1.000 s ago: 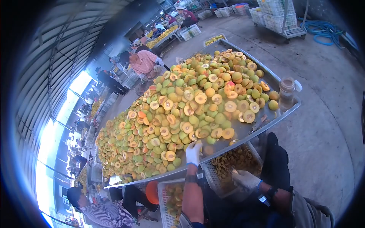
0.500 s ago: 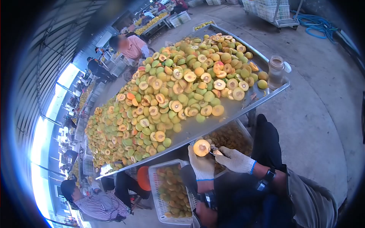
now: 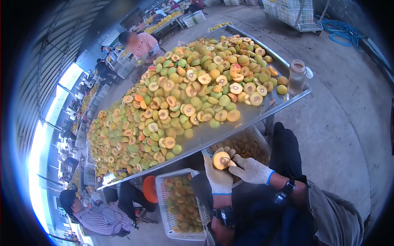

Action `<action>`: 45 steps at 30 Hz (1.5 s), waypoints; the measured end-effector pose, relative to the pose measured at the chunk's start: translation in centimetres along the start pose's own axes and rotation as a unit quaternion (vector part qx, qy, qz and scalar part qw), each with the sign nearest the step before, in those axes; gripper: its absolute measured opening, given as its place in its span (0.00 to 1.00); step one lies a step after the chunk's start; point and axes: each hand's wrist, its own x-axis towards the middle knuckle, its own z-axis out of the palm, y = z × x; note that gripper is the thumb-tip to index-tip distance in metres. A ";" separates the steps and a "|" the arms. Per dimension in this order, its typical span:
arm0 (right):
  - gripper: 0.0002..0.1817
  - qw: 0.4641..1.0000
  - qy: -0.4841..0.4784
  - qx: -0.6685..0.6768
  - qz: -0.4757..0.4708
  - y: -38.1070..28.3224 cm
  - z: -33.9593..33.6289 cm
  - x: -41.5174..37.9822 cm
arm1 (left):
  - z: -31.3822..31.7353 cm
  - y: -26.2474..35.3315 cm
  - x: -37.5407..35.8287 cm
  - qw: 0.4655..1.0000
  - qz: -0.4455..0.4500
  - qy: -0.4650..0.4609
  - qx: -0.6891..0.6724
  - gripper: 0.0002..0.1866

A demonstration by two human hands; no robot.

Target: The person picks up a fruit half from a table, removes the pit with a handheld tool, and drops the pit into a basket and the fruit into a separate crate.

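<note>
Wrapped in a white knit glove, my left hand (image 3: 217, 176) holds a halved peach (image 3: 220, 160) with its cut face up. My right hand (image 3: 251, 169), gloved too, is closed on a small tool whose looped metal end touches the middle of that cut face; the glove hides most of the tool. Both hands are beyond the near edge of a metal table (image 3: 254, 117), which bears a large heap of halved peaches (image 3: 176, 98). Below the hands is a crate of small brown pieces, perhaps pits (image 3: 246, 144).
A white crate of peach halves (image 3: 184, 203) stands left of my legs, beside an orange object (image 3: 150, 189). A jar (image 3: 296, 78) stands at the table's right corner. Co-workers sit at the lower left (image 3: 102, 215) and across the table (image 3: 141, 44). A crate trolley (image 3: 301, 20) and blue hose (image 3: 340, 33) lie beyond.
My right hand has moved slightly left, bringing the tool's end from the peach half's edge onto its cut face. The view has shifted a little.
</note>
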 end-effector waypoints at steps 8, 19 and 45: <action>0.33 1.000 0.016 -0.005 0.002 0.3 0.9 0.4 | -0.2 -0.5 -0.7 0.998 0.050 -0.020 -0.043 0.33; 0.28 1.000 0.019 -0.006 -0.018 -1.1 1.8 0.4 | 0.6 -0.7 -0.8 0.990 0.108 0.076 0.054 0.33; 0.30 0.995 -0.040 -0.086 -0.006 -2.3 0.1 -0.5 | 3.5 0.7 -1.4 0.976 0.072 0.166 0.126 0.22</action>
